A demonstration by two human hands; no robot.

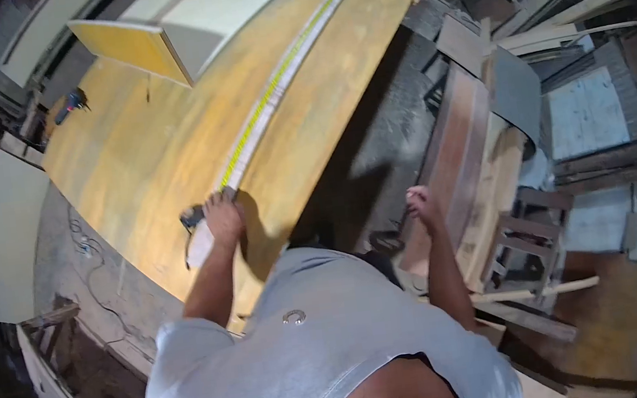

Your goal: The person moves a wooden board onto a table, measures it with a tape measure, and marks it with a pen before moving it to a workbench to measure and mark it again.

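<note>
A big plywood sheet (137, 149) lies flat in front of me. Across it runs a long pale straightedge (283, 76) with a yellow measuring tape (247, 132) stretched along it. My left hand (222, 219) presses down on the near end of the tape and straightedge, and the dark tape case (192, 214) sits just left of its fingers. My right hand (420, 204) hangs in the air off the sheet's right edge. Its fingers are curled, and I see nothing in them. My grey shirt fills the bottom of the view.
A pale cabinet box (178, 25) stands on the far part of the sheet. A dark power tool (71, 104) lies at the sheet's far left corner. A white panel (8, 229) leans at the left. Stacked boards and a wooden stool (519, 242) crowd the right, and cables trail on the floor.
</note>
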